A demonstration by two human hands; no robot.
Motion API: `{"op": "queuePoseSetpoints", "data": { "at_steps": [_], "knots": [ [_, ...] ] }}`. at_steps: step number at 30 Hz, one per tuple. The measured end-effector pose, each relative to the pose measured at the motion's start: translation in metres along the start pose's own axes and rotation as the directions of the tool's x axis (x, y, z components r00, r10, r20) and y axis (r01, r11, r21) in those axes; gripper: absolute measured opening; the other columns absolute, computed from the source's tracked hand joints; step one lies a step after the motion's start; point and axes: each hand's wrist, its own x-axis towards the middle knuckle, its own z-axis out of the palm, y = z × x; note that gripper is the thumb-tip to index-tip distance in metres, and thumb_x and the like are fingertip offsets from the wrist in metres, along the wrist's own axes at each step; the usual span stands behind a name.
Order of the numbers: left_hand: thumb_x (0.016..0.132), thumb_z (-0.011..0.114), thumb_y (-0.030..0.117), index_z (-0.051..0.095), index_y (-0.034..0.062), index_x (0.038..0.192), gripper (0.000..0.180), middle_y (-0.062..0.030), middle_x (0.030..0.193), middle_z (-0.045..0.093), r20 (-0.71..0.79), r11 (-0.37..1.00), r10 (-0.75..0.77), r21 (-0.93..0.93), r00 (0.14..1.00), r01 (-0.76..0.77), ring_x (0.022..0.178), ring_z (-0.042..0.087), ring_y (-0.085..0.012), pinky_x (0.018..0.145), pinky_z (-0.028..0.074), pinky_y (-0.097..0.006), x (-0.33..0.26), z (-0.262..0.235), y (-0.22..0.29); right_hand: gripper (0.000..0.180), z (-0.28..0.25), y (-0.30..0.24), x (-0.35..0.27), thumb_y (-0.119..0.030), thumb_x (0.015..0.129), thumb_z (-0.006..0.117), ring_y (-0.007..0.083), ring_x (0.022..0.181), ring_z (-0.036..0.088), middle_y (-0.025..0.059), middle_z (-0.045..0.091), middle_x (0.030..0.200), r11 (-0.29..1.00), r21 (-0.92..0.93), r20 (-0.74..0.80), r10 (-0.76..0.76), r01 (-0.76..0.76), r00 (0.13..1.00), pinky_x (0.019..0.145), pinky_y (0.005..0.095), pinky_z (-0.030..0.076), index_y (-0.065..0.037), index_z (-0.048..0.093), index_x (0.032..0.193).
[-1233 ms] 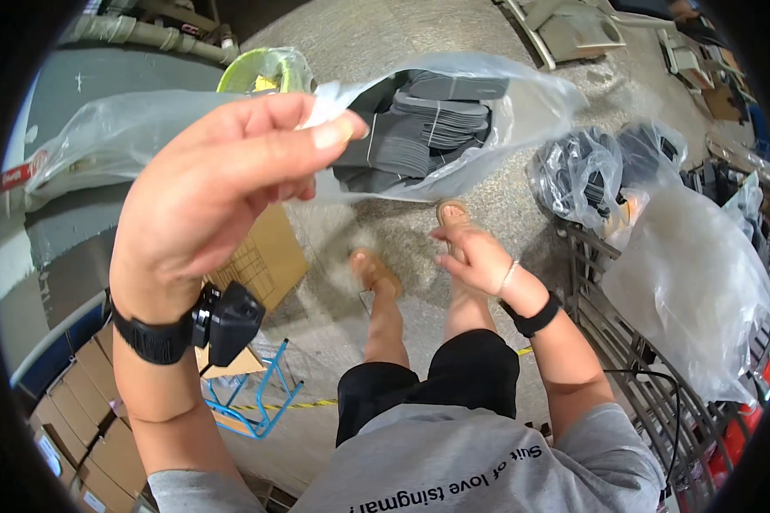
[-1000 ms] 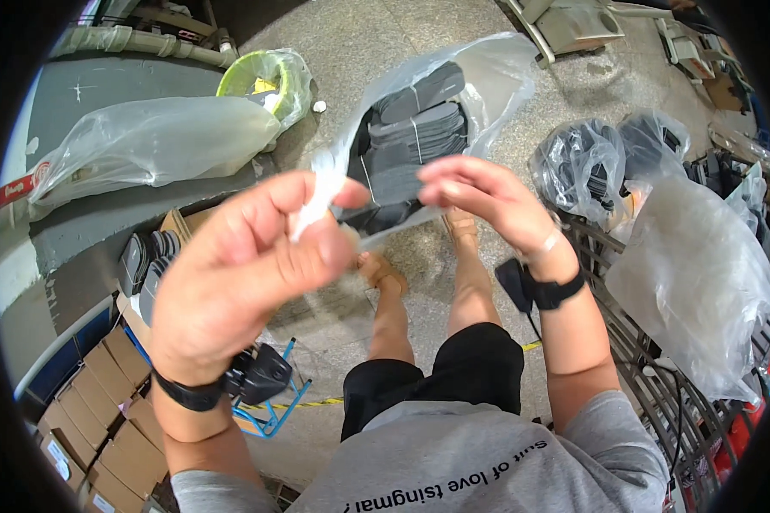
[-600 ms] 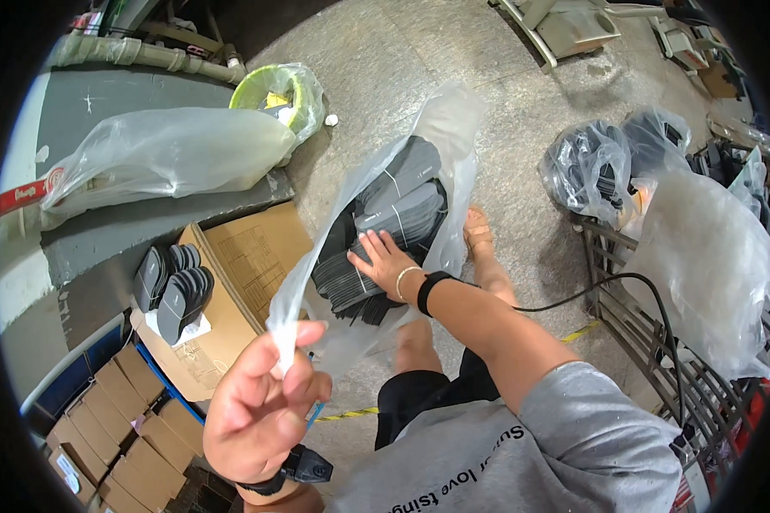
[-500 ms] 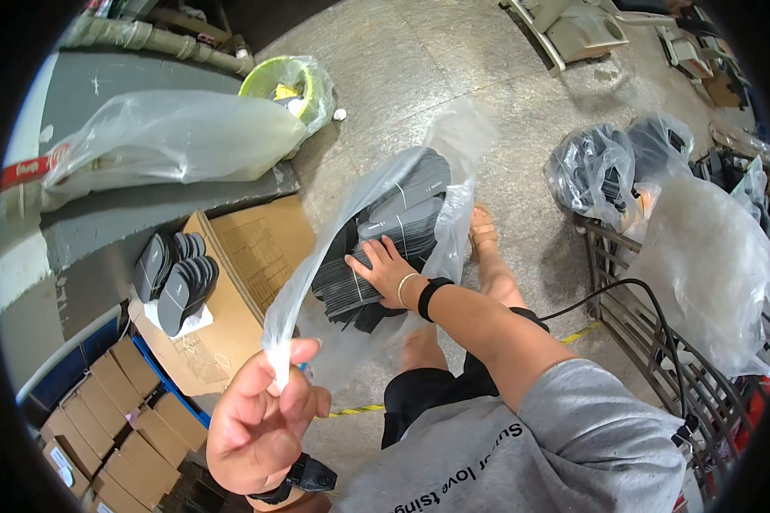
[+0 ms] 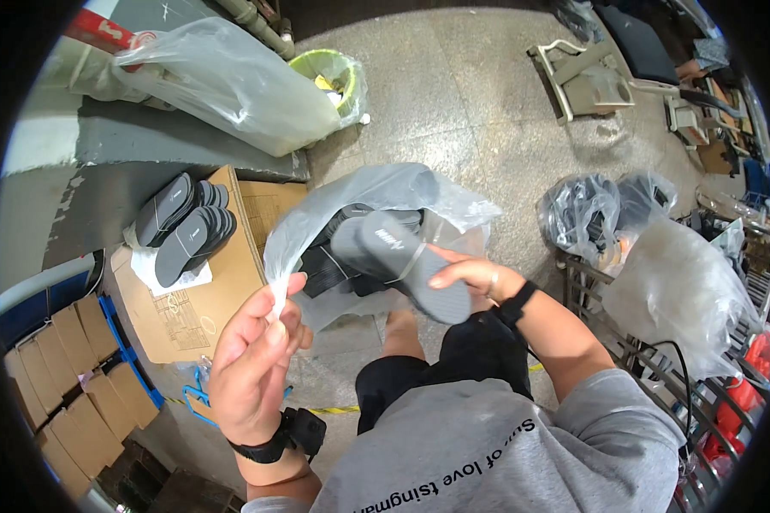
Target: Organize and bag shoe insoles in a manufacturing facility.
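Note:
My left hand [image 5: 261, 338] pinches the rim of a clear plastic bag [image 5: 351, 186], thumb against fingers, and holds its mouth up. Over the bag's mouth, my right hand [image 5: 479, 278] grips a tied bundle of grey shoe soles [image 5: 415, 267] by one end, thumb on top. A thin band runs around that bundle, and its far end is slightly blurred. More dark soles [image 5: 323, 272] lie inside the bag beneath it, partly hidden by the held bundle.
Bundles of soles [image 5: 184, 244] sit on a cardboard box [image 5: 248, 299] at left. Behind it hang a big plastic bag [image 5: 257, 94] and a green bin [image 5: 355, 85]. To the right, a metal rack [image 5: 583, 286] carries filled bags [image 5: 577, 209]. Stacked cartons [image 5: 81, 342] stand lower left.
My right hand has come off the soles inside the bag and moved right and nearer, now with a bundle of soles in it. My left hand keeps its pinch on the bag.

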Motion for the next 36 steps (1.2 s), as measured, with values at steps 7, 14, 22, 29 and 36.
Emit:
{"op": "queuePoseSetpoints", "data": {
  "at_steps": [7, 14, 22, 29, 36],
  "knots": [
    [0.082, 0.054, 0.019, 0.042, -0.0072, 0.118, 0.046, -0.0014, 0.080, 0.045, 0.071, 0.998, 0.052, -0.022, 0.996, -0.050, 0.067, 0.038, -0.0082, 0.065, 0.033, -0.027, -0.004, 0.004, 0.025, 0.063, -0.034, 0.011, -0.102, -0.020, 0.067, 0.065, 0.0251, 0.093, 0.057, 0.0162, 0.054, 0.108, 0.911, 0.407, -0.090, -0.029, 0.063, 0.996, 0.084, 0.0350, 0.045, 0.002, 0.040, 0.121],
    [0.080, 0.056, 0.016, 0.045, -0.0065, 0.115, 0.042, 0.0011, 0.079, 0.048, 0.089, 0.996, 0.086, 0.014, 0.992, -0.088, 0.066, 0.040, -0.0076, 0.066, 0.035, -0.025, -0.021, 0.023, 0.051, 0.064, -0.016, 0.000, -0.133, -0.027, 0.065, 0.066, 0.0281, 0.089, 0.059, 0.0185, 0.056, 0.104, 0.823, 0.489, -0.087, -0.283, 0.288, 0.955, 0.082, 0.0379, 0.048, 0.006, 0.044, 0.116],
    [0.078, 0.061, 0.019, 0.044, -0.0079, 0.114, 0.047, -0.0057, 0.089, 0.055, 0.226, 0.989, 0.138, 0.021, 0.964, -0.147, 0.069, 0.047, -0.0077, 0.065, 0.038, -0.025, -0.038, 0.035, 0.052, 0.069, 0.047, -0.051, -0.168, -0.023, 0.066, 0.065, 0.0206, 0.094, 0.055, 0.0117, 0.053, 0.108, 0.883, 0.004, -0.180, -0.461, 0.469, 0.869, 0.084, 0.0318, 0.043, 0.001, 0.036, 0.123],
    [0.077, 0.064, 0.025, 0.050, -0.0036, 0.106, 0.043, -0.0155, 0.106, 0.056, 0.237, 0.994, 0.102, 0.017, 0.966, -0.109, 0.066, 0.050, -0.0083, 0.064, 0.041, -0.022, -0.025, 0.037, 0.016, 0.086, 0.132, -0.094, -0.171, -0.030, 0.063, 0.070, 0.0255, 0.115, 0.035, 0.0161, 0.037, 0.122, 0.638, -0.624, -0.034, -0.599, 0.451, 0.800, 0.097, 0.0322, 0.027, 0.000, 0.026, 0.131],
    [0.074, 0.067, 0.032, 0.056, 0.0017, 0.095, 0.039, -0.0004, 0.084, 0.057, 0.324, 0.996, 0.081, -0.004, 0.943, -0.085, 0.064, 0.049, -0.0052, 0.062, 0.039, -0.022, -0.021, 0.042, -0.007, 0.087, 0.139, -0.103, -0.177, -0.033, 0.061, 0.070, 0.0312, 0.111, 0.037, 0.0202, 0.040, 0.114, 0.290, -0.910, 0.093, -0.555, 0.297, 0.826, 0.096, 0.0351, 0.029, -0.002, 0.028, 0.131]
  ]
}}
